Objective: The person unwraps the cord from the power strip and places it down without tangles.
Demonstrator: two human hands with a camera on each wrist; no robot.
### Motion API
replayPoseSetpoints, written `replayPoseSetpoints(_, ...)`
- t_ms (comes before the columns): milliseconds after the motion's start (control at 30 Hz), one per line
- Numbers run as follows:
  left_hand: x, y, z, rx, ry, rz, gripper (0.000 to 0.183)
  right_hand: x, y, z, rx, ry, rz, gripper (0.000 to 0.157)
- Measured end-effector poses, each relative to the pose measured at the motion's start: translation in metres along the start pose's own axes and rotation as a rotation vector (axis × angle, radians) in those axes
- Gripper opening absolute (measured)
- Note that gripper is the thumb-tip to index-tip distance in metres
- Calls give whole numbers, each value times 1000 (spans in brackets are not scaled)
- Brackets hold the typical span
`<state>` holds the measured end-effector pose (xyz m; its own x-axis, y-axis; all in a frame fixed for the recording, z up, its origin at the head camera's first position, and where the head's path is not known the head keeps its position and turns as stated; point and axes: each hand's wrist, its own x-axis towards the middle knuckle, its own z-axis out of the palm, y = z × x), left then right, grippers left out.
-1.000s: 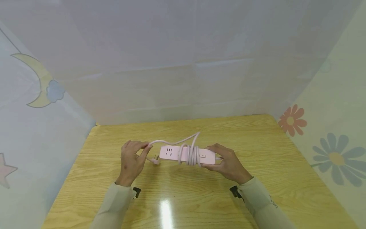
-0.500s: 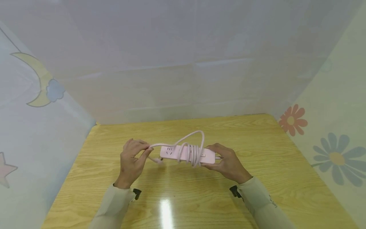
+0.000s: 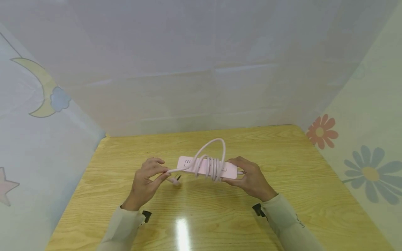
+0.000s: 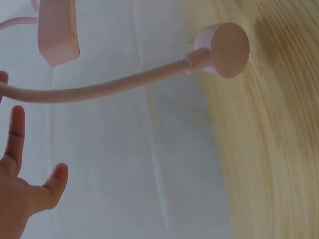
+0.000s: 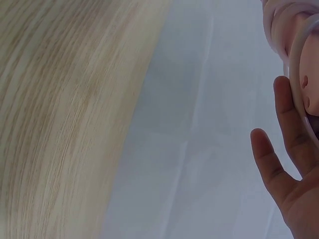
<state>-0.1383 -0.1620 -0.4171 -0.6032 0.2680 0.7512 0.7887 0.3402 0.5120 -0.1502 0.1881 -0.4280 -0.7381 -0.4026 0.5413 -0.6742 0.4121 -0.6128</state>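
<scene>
A pink power strip (image 3: 230,170) is held above the table, its right end gripped between thumb and fingers of my right hand (image 3: 251,177). Several turns of its pink cord (image 3: 214,169) wrap the middle of the strip. From there a loose loop rises over the back and runs left to my left hand (image 3: 146,183), which pinches the cord between thumb and fingertips. The plug (image 3: 175,180) hangs from a short tail just right of the left hand; in the left wrist view its round back (image 4: 230,50) shows. The right wrist view catches only part of the strip (image 5: 311,74).
The wooden table (image 3: 201,216) extends beneath both hands, with a bright light reflection near the front. Pale sheets enclose it: a back sheet (image 3: 201,97), a left one with a moon (image 3: 42,89), and a right one with flowers (image 3: 370,174).
My left hand has moved slightly down and toward the strip with the pinched cord. The loose loop has grown taller and rounder, and the plug has swung right. The right hand stays nearly still.
</scene>
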Motion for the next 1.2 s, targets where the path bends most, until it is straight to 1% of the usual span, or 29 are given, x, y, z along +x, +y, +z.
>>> replayPoseSetpoints(33,-2,0,-1,-8,-21,-16,21,0,0,0,2,5,-3,45)
replayPoseSetpoints(100,-5,0,-2,-16,-60,-42,28,0,0,0,6,12,-1,45)
replayPoseSetpoints(233,-8,-1,-3,-30,-127,-59,29,0,-1,0,12,24,1,45)
replayPoseSetpoints(400,-12,-4,-1,-39,-195,-47,34,-1,0,1,16,32,3,45)
replayPoseSetpoints(467,-14,-5,0,-41,-212,-37,35,-1,0,1,13,33,3,46)
replayPoseSetpoints(533,-15,-5,1,-50,-230,-61,32,-1,0,1,8,33,1,46)
replayPoseSetpoints(700,-15,2,4,-33,-250,-94,28,-1,0,2,2,27,-5,46)
replayPoseSetpoints(833,-14,6,9,-4,-243,-85,27,-1,0,3,-12,25,-3,45)
replayPoseSetpoints(967,-13,9,15,-5,-243,-81,23,-1,1,3,-24,27,-5,46)
replayPoseSetpoints(1200,-12,16,23,-15,-272,-87,13,-2,1,3,-31,24,-2,47)
